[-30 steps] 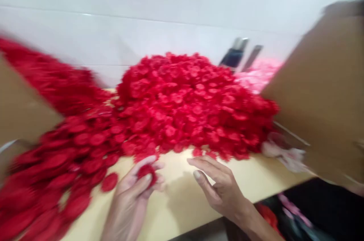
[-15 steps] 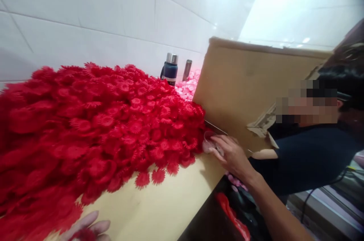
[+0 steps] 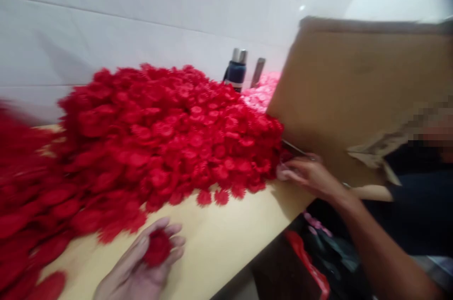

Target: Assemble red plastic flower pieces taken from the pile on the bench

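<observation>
1. No text, label, brand, number or sign can be read anywhere in this view.
2. The cardboard box [image 3: 347, 97] shows a plain brown side with no print.
3. The flask [image 3: 236, 70] by the wall is too blurred to show any marking.

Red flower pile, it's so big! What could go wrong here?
1. The red flower pile slopes down close to the table front edge, so loose ones at its foot might slide off.
2. The right hand works at the pile's edge by the cardboard box; a nudge there might topple flowers.
3. The left hand cups one red flower loosely; it might drop.
</observation>
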`<state>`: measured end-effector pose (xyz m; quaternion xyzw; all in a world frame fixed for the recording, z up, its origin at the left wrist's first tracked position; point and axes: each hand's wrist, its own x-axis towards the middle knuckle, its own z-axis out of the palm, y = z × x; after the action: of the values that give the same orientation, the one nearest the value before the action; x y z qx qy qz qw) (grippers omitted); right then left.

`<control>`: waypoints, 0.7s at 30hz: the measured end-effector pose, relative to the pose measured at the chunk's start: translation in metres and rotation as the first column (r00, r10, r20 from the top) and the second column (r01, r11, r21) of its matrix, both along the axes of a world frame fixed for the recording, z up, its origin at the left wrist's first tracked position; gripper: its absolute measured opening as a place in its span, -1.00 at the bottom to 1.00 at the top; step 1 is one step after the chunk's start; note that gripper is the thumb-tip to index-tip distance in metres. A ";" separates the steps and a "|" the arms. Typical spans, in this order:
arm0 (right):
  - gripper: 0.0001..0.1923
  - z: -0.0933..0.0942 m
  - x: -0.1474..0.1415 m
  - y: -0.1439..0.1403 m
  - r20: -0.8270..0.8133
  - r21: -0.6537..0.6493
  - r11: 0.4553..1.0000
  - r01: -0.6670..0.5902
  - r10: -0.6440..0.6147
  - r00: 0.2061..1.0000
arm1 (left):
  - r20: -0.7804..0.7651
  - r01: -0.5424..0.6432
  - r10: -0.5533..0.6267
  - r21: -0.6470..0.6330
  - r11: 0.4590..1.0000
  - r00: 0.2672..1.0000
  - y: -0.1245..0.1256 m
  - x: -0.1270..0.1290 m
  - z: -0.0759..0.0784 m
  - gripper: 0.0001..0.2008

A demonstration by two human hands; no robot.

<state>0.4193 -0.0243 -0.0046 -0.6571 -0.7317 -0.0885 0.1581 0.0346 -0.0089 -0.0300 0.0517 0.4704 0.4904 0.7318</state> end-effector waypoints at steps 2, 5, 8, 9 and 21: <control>-0.61 0.007 -0.002 -0.008 -0.049 0.166 0.986 0.007 0.001 0.999 | 0.024 -0.011 0.008 0.105 0.994 1.000 -0.006 0.004 0.012 -0.81; -0.67 0.013 -0.032 -0.015 -0.194 0.315 0.938 0.147 -0.087 0.977 | 0.105 0.014 -0.031 0.161 0.987 0.994 -0.010 0.006 0.017 -0.78; -0.81 0.013 -0.103 -0.017 -0.348 0.299 0.948 -0.110 0.216 0.912 | 0.182 0.022 -0.054 0.173 0.985 0.982 -0.013 0.004 0.014 -0.73; -0.79 0.010 -0.132 -0.017 -0.336 0.282 0.919 -0.274 0.362 0.870 | 0.202 0.019 -0.055 0.175 0.984 0.978 -0.014 0.004 0.014 -0.72; -0.57 -0.045 -0.272 -0.014 -0.226 0.174 0.673 -0.719 0.738 0.636 | 0.265 -0.086 0.057 0.097 0.992 0.963 -0.032 -0.022 0.012 -0.67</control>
<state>0.1475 -0.0382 -0.0499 -0.3061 -0.9009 0.0513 0.3034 0.0128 -0.0404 -0.0185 0.0087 0.3444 0.5435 0.7654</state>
